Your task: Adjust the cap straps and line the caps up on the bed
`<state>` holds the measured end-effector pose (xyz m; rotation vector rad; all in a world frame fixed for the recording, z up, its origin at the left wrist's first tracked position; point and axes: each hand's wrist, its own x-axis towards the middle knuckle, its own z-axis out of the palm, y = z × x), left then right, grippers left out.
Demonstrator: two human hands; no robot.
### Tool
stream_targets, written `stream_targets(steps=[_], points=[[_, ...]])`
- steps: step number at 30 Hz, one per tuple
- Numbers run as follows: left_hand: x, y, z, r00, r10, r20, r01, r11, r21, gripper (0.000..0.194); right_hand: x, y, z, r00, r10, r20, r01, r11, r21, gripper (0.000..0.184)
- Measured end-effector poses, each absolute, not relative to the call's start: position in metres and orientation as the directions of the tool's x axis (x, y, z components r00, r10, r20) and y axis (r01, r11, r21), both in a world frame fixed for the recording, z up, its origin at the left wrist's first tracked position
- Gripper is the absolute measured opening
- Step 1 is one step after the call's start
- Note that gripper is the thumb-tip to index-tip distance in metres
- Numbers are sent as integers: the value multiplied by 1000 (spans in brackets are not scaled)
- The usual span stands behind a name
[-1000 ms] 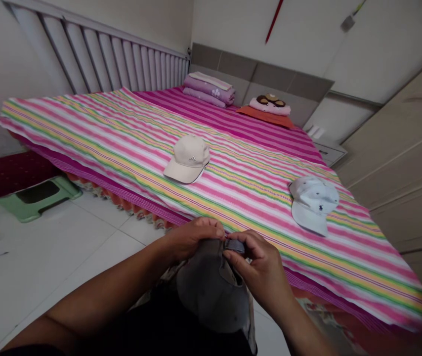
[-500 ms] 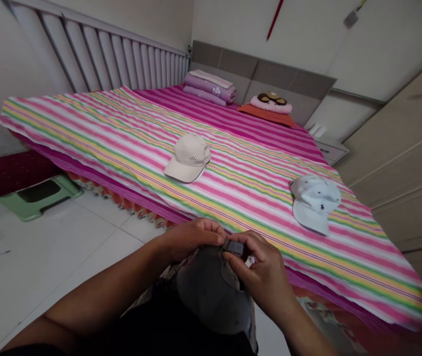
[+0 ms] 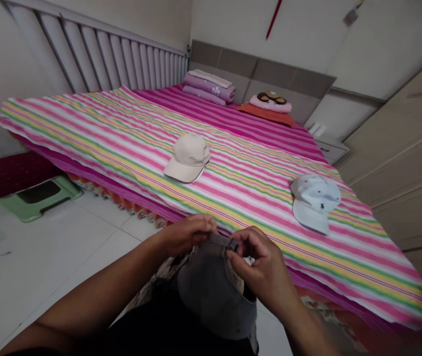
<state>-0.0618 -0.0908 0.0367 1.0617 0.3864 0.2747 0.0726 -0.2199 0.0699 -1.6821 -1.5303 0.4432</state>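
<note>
A dark grey baseball cap [image 3: 214,289] is held over my lap, its back opening and adjusting strap turned up toward the bed. My left hand [image 3: 190,232] is closed, pinching the end of the cap's strap [image 3: 219,240]. At the strap's buckle, my right hand [image 3: 261,257] pinches with thumb and forefinger. Beyond my hands, a beige cap [image 3: 189,154] with a small logo lies on the bed, brim toward me. Farther right on the bed lies a pale blue cap [image 3: 315,200] with a small dark emblem.
A striped sheet [image 3: 129,133] covers the bed. Folded purple bedding [image 3: 211,89] and a pink pillow [image 3: 270,104] rest near the headboard [image 3: 233,62]. On the floor at left stands a green stool [image 3: 40,198]. A wooden wardrobe [image 3: 411,143] rises at right.
My left hand has moved left and slightly up, away from my right hand, with the strap now stretched between them. The grey cap has shifted slightly; the other caps stay put.
</note>
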Motion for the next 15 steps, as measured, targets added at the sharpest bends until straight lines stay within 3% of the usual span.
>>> stream_targets(steps=[6, 9, 12, 15], points=[[-50, -92, 43, 956, 191, -225, 107, 486, 867, 30, 76, -218, 73, 204, 963, 174, 635, 5, -773, 17], [-48, -93, 46, 951, 247, -184, 59, 442, 895, 32, 78, -219, 72, 236, 956, 176, 639, -16, -769, 18], [-50, -93, 47, 934, 332, -134, 34, 291, 956, 31, 78, -222, 73, 253, 945, 207, 668, -15, -744, 17], [-53, -92, 48, 941, 313, -126, 76, 166, 983, 30, 78, -224, 74, 249, 941, 228, 683, -4, -731, 18]])
